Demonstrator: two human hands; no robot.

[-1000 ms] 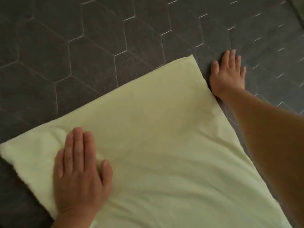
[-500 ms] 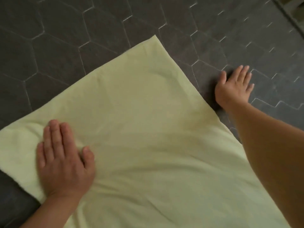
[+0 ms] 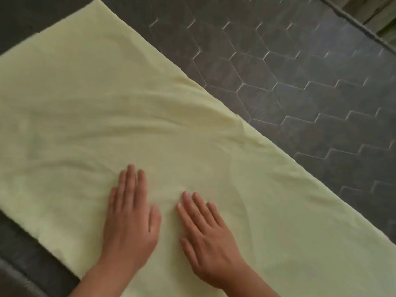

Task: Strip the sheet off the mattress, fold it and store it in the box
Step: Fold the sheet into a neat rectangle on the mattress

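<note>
surface: dark grey quilted mattress with hexagon stitch lines; it fills the area ahead of and to the right of the fingers.
room: far beyond the fingertips, top right, a piped border ends the mattress. Past it is a pale striped surface, too blurred to identify.
edges: the long right edge of the pale yellow fabric sheet runs diagonally from far ahead-left of the fingers down past the right of the right hand. It is mostly straight, with a slight pucker midway. The near-left edge runs diagonally behind the wrist of the left hand, with a dark mattress strip outside it.
free space: bare mattress lies well to the right of the right fingers and ahead of them, plus a narrow strip behind-left of the left wrist.
sheet: lies loose on top of the mattress as a long flat band; layer count can't be told. Soft creases fan out ahead of the fingertips toward the right edge.
left hand: palm down on the sheet, fingers straight and together, thumb out toward the right hand.
right hand: palm down just beside the left, not touching it, fingers straight, slightly spread, angled ahead-left.
grip: neither hand holds cloth; both lie flat on it.
</note>
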